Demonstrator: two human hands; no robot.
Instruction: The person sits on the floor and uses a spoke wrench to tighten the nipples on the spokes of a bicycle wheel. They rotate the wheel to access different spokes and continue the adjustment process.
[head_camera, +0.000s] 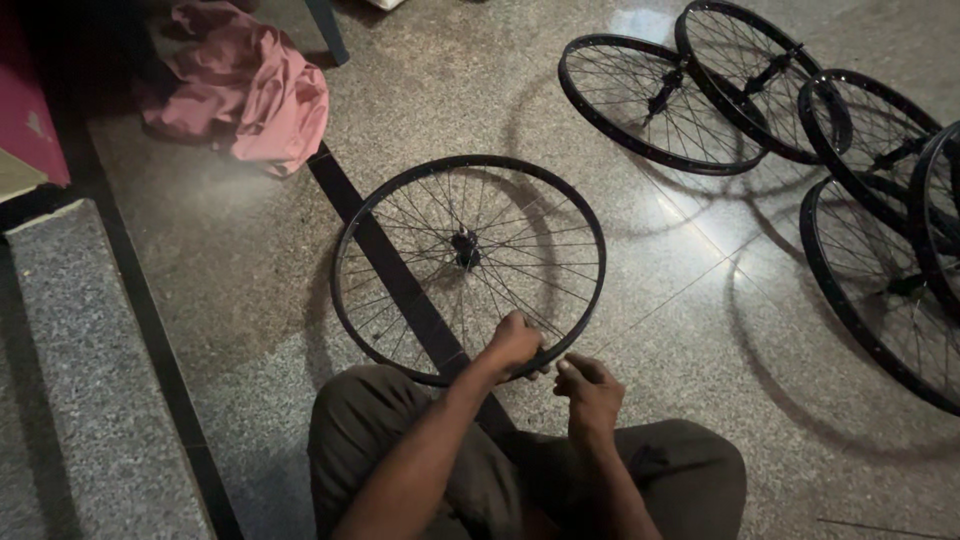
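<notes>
A black spoked bicycle wheel (400, 190) stands tilted on the polished stone floor in front of my knees, its hub (465, 246) near the middle. My left hand (514, 343) grips the near lower rim, fingers wrapped over it. Just to the right, my right hand (587, 390) sits with fingers curled, close to the rim's edge; whether it pinches a spoke or a small part I cannot tell. My legs in dark trousers (680, 470) fill the bottom of the view.
Several more black spoked wheels (655, 105) lie overlapping on the floor at the upper right. A crumpled pink cloth (250, 90) lies at the upper left. A dark strip in the floor (385, 260) runs under the wheel, and a raised stone ledge (70, 380) is at the left.
</notes>
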